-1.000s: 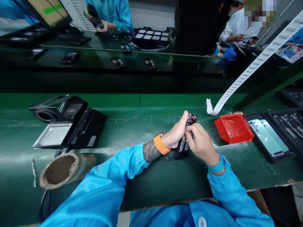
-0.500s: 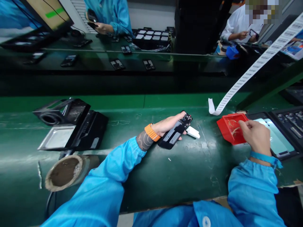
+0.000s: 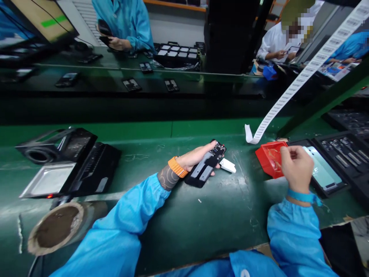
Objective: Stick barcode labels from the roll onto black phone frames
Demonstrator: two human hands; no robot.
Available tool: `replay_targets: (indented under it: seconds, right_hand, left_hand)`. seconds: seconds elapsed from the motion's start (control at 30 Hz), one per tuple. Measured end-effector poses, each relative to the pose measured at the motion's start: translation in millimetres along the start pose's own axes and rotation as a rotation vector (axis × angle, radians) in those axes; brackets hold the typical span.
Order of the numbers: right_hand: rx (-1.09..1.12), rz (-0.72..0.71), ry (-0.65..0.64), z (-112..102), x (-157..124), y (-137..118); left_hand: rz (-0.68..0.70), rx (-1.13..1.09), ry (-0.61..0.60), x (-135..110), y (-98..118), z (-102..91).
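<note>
My left hand [image 3: 197, 159] is closed around an opened phone body [image 3: 205, 163]. The phone is black with grey strips, and its circuit board shows at the upper end, where my thumb rests. Just right of the phone lies a small white block-like piece [image 3: 228, 165] on the bench. My right hand [image 3: 298, 167] is raised at the right edge of a red bin [image 3: 263, 161], thumb and fingers pinched together. Whatever is between those fingertips is too small to make out. Thin yellowish strips lie inside the bin.
Right of the bin, a black tray [image 3: 325, 188] holds pale-green phone panels [image 3: 323, 167]. A barcode label strip [image 3: 288, 96] hangs above the green bench [image 3: 225, 223]. On the left stand a black device [image 3: 98, 169] and a round pot [image 3: 57, 227]. Co-workers sit beyond a shelf bearing phones.
The view has swung slightly, so the bench things appear further left. My right hand's fingers have moved from over the bin to its right edge. My left hand keeps holding the phone body.
</note>
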State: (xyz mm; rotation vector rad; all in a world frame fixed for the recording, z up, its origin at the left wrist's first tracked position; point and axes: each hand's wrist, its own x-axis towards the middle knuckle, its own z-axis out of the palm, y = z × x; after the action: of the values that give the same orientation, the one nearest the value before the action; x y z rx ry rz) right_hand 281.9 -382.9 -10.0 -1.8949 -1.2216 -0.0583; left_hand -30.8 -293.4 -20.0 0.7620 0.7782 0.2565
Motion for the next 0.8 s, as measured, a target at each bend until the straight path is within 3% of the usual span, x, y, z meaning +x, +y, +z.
replay_targets:
  seconds: [0.07, 0.17, 0.27, 0.37, 0.43, 0.57, 0.8]
  right_hand:
    - [0.119, -0.108, -0.193, 22.5, -22.3, -22.5]
    - [0.054, -0.279, -0.548, 55.2, -52.9, -41.8]
    - [-0.078, -0.325, -0.702, 70.7, -64.5, -41.5]
    - [-0.074, -0.286, -0.814, 69.6, -58.9, -35.6]
    - [0.024, -0.205, -0.838, 65.6, -53.2, -34.4]
    - [0.334, -0.038, -0.763, 60.3, -49.6, -36.3]
    - [0.439, -0.065, -0.712, 54.1, -54.2, -42.6]
  left_hand:
    - [-0.041, 0.031, 0.006, 0.7, -1.3, 2.5]
    - [-0.082, 0.057, 0.038, 0.7, -3.5, 9.7]
    - [-0.099, 0.051, 0.058, 2.5, -7.3, 14.8]
    - [-0.094, 0.042, 0.019, 5.4, -12.0, 14.2]
    - [-0.049, 0.03, -0.016, 5.9, -14.0, 11.7]
    - [0.087, 0.024, -0.105, -1.3, -14.0, 8.4]
    - [0.183, 0.007, -0.258, -12.3, -14.1, 12.4]
